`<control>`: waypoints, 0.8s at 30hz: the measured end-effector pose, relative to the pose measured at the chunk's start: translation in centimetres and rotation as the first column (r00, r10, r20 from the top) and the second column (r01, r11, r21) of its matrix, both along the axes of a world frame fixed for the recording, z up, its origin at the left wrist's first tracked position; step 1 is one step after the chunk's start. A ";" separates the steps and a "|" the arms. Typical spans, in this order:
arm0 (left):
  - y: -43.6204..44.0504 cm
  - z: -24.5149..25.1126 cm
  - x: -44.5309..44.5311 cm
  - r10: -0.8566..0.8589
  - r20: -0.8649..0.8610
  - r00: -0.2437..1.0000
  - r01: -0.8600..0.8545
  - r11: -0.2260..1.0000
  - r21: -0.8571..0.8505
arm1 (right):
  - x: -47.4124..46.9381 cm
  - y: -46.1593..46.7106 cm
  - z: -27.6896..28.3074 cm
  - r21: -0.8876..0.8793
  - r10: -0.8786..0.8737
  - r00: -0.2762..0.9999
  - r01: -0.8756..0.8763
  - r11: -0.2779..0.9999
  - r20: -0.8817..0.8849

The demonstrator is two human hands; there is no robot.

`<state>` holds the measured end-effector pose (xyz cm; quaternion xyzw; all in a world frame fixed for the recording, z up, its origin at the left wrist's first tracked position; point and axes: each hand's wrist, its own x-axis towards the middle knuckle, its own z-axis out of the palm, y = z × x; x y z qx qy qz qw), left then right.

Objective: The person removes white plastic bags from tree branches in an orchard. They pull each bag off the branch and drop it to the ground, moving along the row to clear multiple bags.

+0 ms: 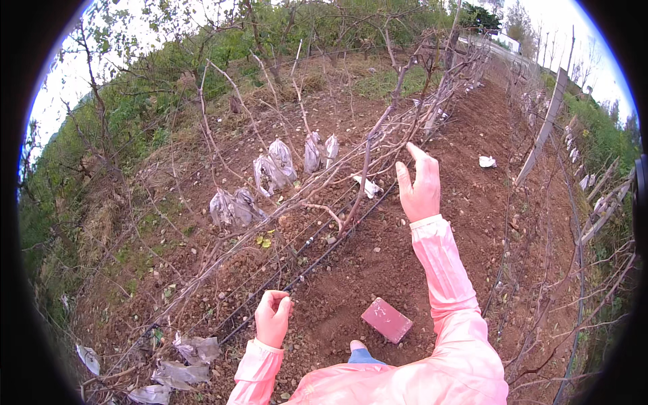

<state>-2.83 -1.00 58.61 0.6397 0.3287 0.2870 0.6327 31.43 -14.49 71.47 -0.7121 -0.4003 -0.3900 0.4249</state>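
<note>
My right hand (421, 188) reaches forward beside the bundled bare vine canes (324, 178), thumb and forefinger apart, with nothing visible in it. Its fingertips come close to the canes, but contact is hard to judge. Lower down, my left hand (273, 318) is held near the black irrigation hose (324, 255), fingers curled towards the thumb; no object shows in it. Left of the canes, several pale translucent bags (273, 169) have dark contents, some around bunches. A white scrap (368, 186) lies under the canes by a thick vine stem (360, 197).
A worn reddish box-shaped block (387, 320) lies on the soil near my shoe (357, 345). Crumpled bags (185, 362) are at the lower left. Another white scrap (487, 161) rests on the furrowed soil. A leaning post (545, 126) and a second vine row stand right.
</note>
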 end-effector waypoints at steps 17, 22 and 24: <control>-4.1 19.0 6.9 -0.087 0.028 0.996 -0.027 0.020 0.999 | 6.4 1.5 7.5 -0.309 -0.055 0.876 0.227 0.924 0.478; -5.5 18.4 6.8 -0.176 0.043 0.983 -0.032 0.065 0.997 | 1.0 -1.8 7.7 -0.248 0.168 0.894 -0.067 0.966 0.414; -5.8 18.0 6.6 -0.209 0.044 0.977 -0.020 0.118 0.993 | -2.5 -3.2 7.0 -0.246 0.226 0.892 -0.135 0.960 0.391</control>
